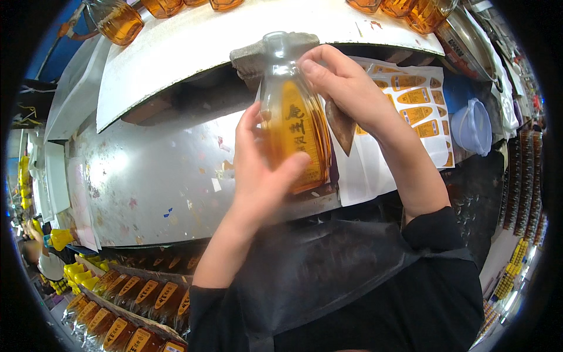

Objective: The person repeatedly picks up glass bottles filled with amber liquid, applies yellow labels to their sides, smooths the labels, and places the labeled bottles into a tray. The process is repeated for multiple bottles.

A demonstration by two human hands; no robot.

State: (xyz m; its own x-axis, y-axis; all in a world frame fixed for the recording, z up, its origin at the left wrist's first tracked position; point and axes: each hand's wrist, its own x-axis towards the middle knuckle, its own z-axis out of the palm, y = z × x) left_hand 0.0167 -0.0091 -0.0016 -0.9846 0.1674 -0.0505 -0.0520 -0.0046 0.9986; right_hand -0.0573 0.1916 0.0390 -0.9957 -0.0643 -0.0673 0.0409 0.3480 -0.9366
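A clear glass bottle (303, 132) of amber liquid leans tilted over the metal worktop, its neck against a grey cloth-wrapped rest (248, 59). An orange-yellow label (295, 119) with dark writing covers its upper-facing side. My left hand (264, 163) grips the lower body of the bottle, thumb across the front, slightly blurred. Beside the bottle's shoulder is my right hand (341, 81), fingers curled and fingertips at the glass; whether they pinch anything is hidden. Below that palm shows a brown pointed flat piece (341, 127); I cannot tell if the hand holds it.
Sheets of orange labels (413, 105) lie at the right, near a pale blue bucket (473, 127). Amber bottles (116, 24) stand on the white shelf (176, 48) ahead. Labelled bottles (145, 292) fill crates at lower left. Another person (46, 259) is at far left.
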